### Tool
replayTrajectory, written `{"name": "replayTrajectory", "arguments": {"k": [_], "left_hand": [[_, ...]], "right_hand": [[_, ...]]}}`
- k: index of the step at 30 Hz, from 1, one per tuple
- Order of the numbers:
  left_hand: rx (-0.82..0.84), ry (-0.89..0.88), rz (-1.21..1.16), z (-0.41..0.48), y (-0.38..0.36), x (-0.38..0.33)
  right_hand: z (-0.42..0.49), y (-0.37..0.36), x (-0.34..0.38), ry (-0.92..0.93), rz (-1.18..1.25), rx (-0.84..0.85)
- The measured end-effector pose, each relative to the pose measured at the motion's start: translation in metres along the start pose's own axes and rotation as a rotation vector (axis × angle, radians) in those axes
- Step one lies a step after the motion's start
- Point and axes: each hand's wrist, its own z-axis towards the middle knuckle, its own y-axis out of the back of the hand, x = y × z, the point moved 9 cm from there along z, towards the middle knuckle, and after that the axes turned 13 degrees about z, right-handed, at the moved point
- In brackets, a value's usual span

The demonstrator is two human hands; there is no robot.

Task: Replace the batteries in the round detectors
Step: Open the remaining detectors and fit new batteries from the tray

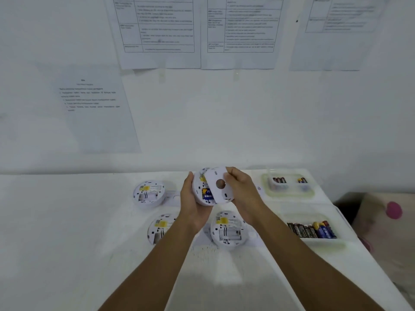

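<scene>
My left hand (195, 205) grips a round white detector (200, 190) above the table, its back facing me with a blue battery (207, 194) showing inside. My right hand (243, 194) holds a white round cover plate (219, 184) with a hole in its middle, laid partly over the detector's back. Three more detectors lie back-up on the table: one at the left (149, 194), one under my left forearm (160, 227), one between my arms (229, 231). Their battery bays look empty.
A clear tray (289, 195) at the back right holds a few batteries (279, 180). A nearer tray (314, 242) holds several batteries (312, 230) in a row. Another white cover plate (174, 196) lies by the left detector. The table's right edge drops off beside the trays. Papers hang on the wall.
</scene>
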Motion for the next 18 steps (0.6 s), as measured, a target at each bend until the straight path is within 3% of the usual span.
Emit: {"name": "replayTrajectory", "arguments": {"k": [8,12,18], "left_hand": [[-0.018,0.011,0.081,-0.013,-0.014,0.013],[-0.065,0.026,0.087,-0.016,-0.012,0.016],[-0.076,0.052,0.049,-0.022,-0.01,0.014]], "right_hand": [[-0.02,0.013,0.017,0.343,-0.285,-0.266],[-0.029,0.001,0.02,0.5,-0.504,-0.242],[-0.036,-0.01,0.004,0.475,-0.685,-0.175]]}}
